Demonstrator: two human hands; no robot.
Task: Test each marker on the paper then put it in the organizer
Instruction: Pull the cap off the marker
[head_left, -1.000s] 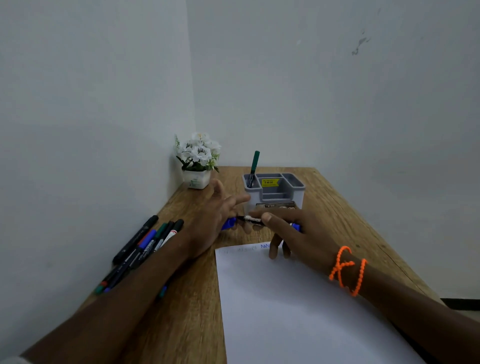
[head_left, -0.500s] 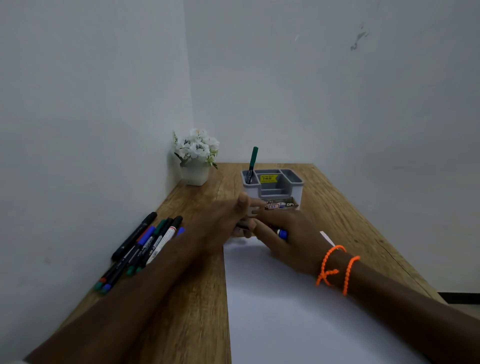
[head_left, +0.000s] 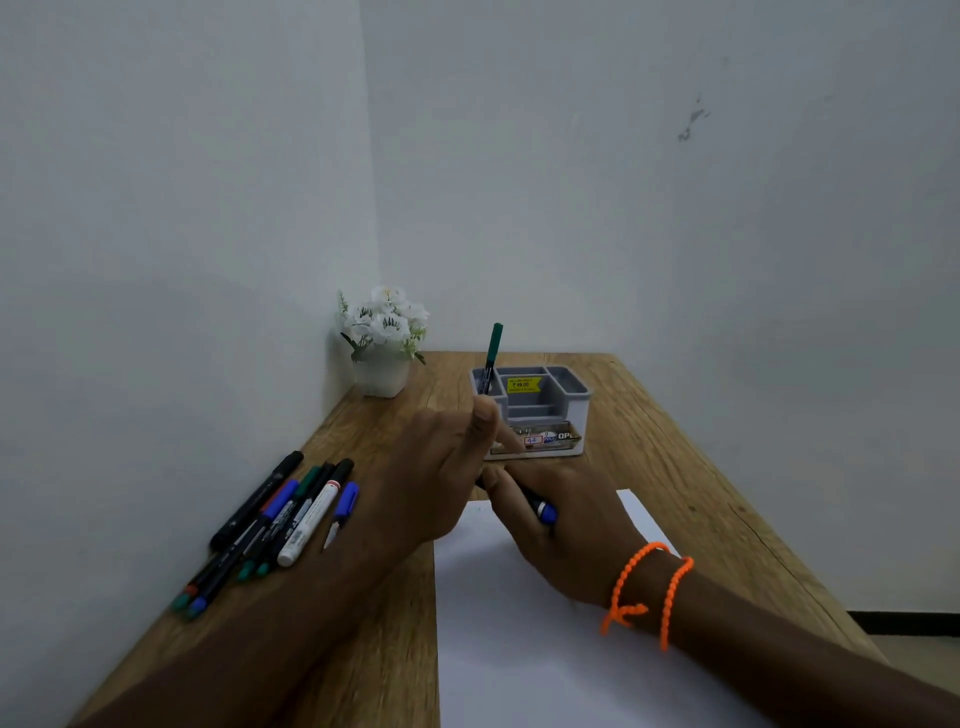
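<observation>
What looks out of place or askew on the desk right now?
Nothing much. The loose markers lie in an untidy overlapping heap at the desk's left edge, and the green marker leans in the organizer. Nothing looks spilled or damaged.

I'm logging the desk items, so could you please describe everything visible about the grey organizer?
The organizer is a small grey box, plastic by the look of it, with several open-topped compartments, standing upright at the far end of the wooden table. A yellow price sticker sits inside, a printed label across its front. One green marker stands in the back-left compartment. The left hand partly hides its front-left corner.
</observation>
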